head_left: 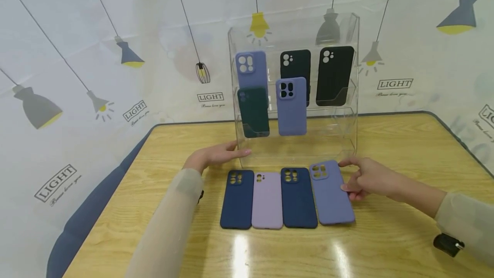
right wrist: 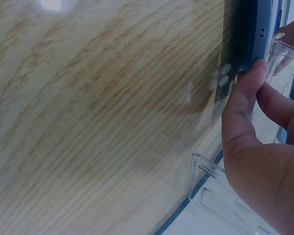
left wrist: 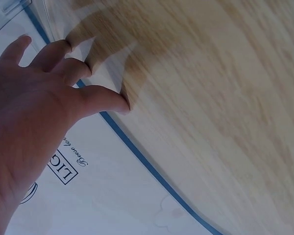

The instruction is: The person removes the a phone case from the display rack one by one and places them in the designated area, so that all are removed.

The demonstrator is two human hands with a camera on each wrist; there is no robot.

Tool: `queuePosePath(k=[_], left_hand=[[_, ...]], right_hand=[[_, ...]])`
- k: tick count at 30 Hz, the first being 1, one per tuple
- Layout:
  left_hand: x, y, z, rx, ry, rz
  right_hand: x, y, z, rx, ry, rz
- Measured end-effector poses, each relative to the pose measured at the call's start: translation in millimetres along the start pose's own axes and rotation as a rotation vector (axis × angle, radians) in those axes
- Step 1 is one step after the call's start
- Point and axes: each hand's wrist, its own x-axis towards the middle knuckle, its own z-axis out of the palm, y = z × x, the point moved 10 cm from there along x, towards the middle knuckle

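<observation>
My right hand [head_left: 366, 181] pinches the right edge of a lavender phone case [head_left: 333, 196], its fingers near the camera cutouts. In the right wrist view, thumb and finger hold the edge of that case [right wrist: 259, 36], which tilts off the table. My left hand [head_left: 221, 154] is at the lower left side of a clear acrylic stand [head_left: 297, 147], fingers stretched and spread. Left of the lavender case lie a navy phone case [head_left: 299, 200], a pink phone case [head_left: 267, 203] and another navy phone case [head_left: 236, 203], side by side.
On the stand's tiers are a lavender case [head_left: 252, 70], a green case [head_left: 254, 113], another lavender case [head_left: 292, 110] and two black cases, one at the right [head_left: 335, 76]. A wooden table [head_left: 154, 192] bears everything, with a lamp-patterned wall covering [head_left: 162, 89] behind.
</observation>
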Motion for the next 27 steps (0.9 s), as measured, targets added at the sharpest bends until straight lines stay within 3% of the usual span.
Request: queuePosePath(k=[27], left_hand=[[0.1,0.1,0.1,-0.011,0.006,0.005]], right_hand=[[-1,12,6,0.053,-0.035,0.068]])
